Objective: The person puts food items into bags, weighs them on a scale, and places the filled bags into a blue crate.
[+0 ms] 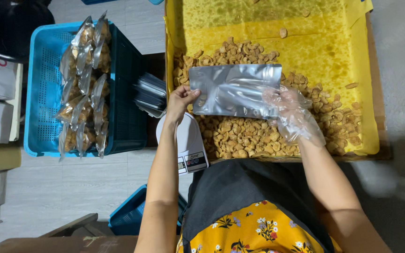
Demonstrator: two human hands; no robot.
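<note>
shiny silver foil pouch point(234, 90), tan fried snack pieces point(254, 136) on grease-spotted yellow paper point(305, 28), bright blue plastic crate point(123, 70), yellow floral-print dress point(254, 232)

A foil pouch point(233, 90) lies flat above the snack pieces point(258, 136) in the lined tray point(369, 93), between the left hand point(180, 100) and the right hand point(292, 115). A scale point(189, 145) sits left of the tray, with empty pouches point(151, 93) behind it. Further left, filled bags point(84, 84) lie in a crate point(41, 93).
</note>
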